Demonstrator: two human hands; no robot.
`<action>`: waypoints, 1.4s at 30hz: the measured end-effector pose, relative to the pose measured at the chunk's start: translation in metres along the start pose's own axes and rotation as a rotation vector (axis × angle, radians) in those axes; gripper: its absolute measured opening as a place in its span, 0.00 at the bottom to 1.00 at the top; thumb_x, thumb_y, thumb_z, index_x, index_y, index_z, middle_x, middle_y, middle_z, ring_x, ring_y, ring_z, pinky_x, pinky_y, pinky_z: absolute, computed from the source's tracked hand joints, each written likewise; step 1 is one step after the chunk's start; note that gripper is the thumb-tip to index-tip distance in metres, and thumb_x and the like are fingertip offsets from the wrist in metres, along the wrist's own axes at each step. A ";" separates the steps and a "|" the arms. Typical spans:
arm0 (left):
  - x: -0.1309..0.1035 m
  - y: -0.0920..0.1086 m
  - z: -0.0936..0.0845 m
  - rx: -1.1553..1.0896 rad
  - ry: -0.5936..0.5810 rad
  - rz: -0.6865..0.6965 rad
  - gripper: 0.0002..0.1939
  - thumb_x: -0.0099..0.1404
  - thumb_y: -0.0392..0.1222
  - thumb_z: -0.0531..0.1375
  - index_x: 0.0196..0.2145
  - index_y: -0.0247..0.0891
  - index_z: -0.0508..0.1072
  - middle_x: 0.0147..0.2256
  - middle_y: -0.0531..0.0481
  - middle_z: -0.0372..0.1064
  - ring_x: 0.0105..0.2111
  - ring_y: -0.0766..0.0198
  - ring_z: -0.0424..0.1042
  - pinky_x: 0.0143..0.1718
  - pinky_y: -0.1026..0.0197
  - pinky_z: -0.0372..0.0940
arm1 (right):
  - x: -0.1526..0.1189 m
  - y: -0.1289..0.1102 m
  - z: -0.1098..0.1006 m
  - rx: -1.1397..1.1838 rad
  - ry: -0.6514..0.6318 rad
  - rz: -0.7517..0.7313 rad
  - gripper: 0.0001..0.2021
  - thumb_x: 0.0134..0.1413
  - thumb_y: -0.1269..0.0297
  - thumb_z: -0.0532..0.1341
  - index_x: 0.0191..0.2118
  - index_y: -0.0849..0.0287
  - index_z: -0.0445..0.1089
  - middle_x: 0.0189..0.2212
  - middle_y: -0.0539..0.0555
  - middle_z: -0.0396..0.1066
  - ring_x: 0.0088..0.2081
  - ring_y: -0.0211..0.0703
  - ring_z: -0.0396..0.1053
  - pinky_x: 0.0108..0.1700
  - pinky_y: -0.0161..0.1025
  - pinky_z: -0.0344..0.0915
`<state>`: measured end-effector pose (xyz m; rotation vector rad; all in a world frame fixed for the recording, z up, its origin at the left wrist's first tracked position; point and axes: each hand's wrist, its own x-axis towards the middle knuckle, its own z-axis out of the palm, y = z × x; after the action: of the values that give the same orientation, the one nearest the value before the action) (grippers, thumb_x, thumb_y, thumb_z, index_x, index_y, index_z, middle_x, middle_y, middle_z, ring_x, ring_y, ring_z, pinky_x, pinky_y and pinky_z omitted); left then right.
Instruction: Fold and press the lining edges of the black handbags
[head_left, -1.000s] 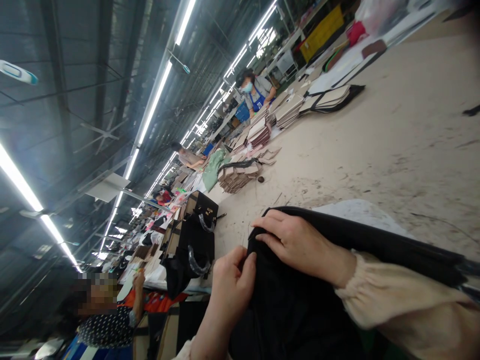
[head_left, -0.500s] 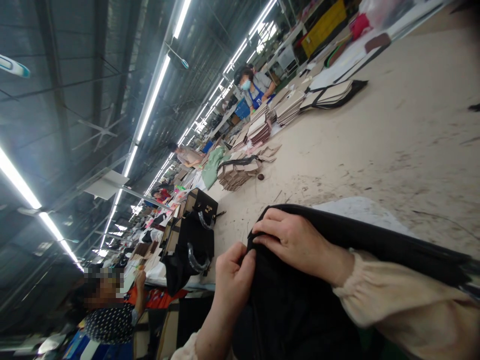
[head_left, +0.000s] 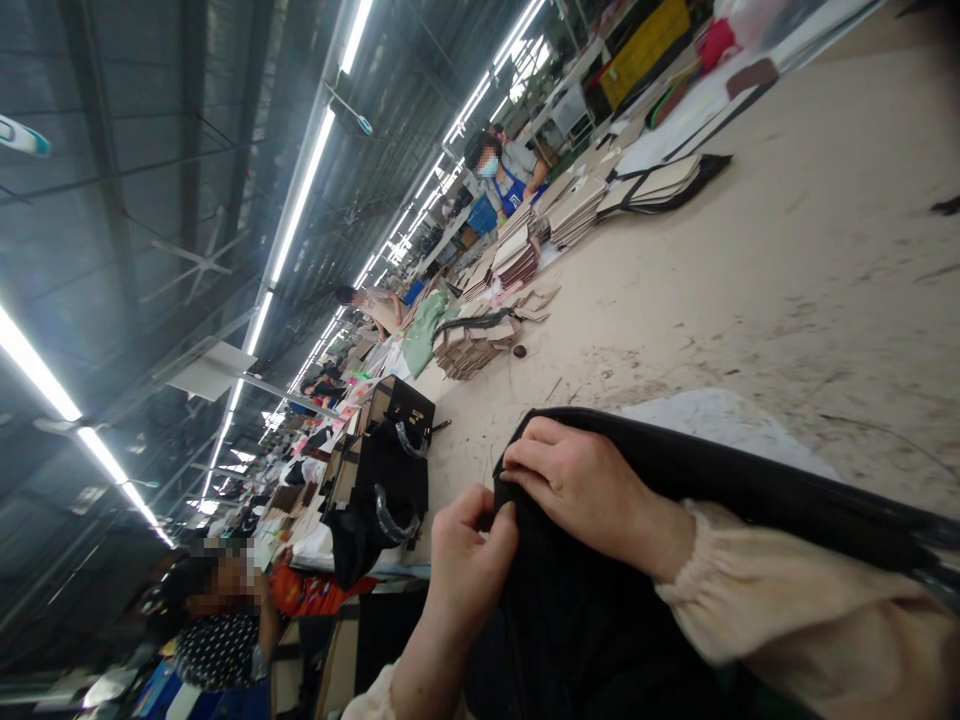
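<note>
I'm pinching the corner of a limp black cloth piece [head_left: 592,610] between the thumb and fingers of my left hand [head_left: 474,550], while my right hand [head_left: 589,488] is gripping the edge just beside it — both sets of fingers closing on the cloth. It's lying along the near side of a smudged beige tabletop [head_left: 750,280], a thin white sheet [head_left: 720,415] showing beyond it — boxy black bags [head_left: 382,468] with plastic-wrapped handles are sitting left of my hands.

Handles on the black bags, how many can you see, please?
2: an upper handle, farther from the left hand, and a lower handle, nearer it; others may be hidden.
</note>
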<state>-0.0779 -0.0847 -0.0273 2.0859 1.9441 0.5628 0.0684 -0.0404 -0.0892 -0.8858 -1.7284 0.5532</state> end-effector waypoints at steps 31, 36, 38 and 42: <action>-0.003 -0.004 -0.004 -0.053 -0.138 -0.054 0.21 0.66 0.49 0.52 0.19 0.36 0.53 0.21 0.57 0.46 0.23 0.71 0.48 0.24 0.66 0.46 | 0.000 -0.003 0.001 -0.039 -0.009 0.016 0.05 0.59 0.65 0.56 0.34 0.55 0.69 0.33 0.49 0.65 0.32 0.35 0.65 0.34 0.34 0.58; -0.003 -0.008 -0.008 -0.156 -0.163 -0.073 0.21 0.67 0.52 0.50 0.22 0.37 0.55 0.22 0.56 0.48 0.24 0.70 0.49 0.25 0.66 0.48 | 0.001 -0.001 0.000 -0.040 -0.004 0.011 0.07 0.60 0.64 0.55 0.35 0.56 0.70 0.34 0.50 0.65 0.35 0.36 0.65 0.36 0.34 0.58; -0.003 -0.008 -0.009 -0.235 -0.209 -0.094 0.24 0.67 0.57 0.46 0.22 0.36 0.58 0.23 0.55 0.50 0.25 0.69 0.51 0.26 0.66 0.50 | 0.001 0.001 -0.001 -0.049 0.013 0.015 0.07 0.60 0.64 0.55 0.35 0.56 0.69 0.34 0.50 0.65 0.34 0.36 0.65 0.36 0.34 0.58; -0.002 -0.004 -0.010 -0.402 -0.273 -0.160 0.37 0.64 0.66 0.31 0.23 0.35 0.64 0.21 0.51 0.55 0.24 0.67 0.56 0.27 0.64 0.56 | 0.002 0.001 -0.001 -0.043 0.032 0.019 0.06 0.60 0.64 0.56 0.34 0.56 0.69 0.33 0.49 0.64 0.33 0.35 0.64 0.35 0.34 0.58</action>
<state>-0.0856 -0.0872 -0.0201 1.6481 1.6628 0.5480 0.0693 -0.0385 -0.0889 -0.9374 -1.7099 0.5137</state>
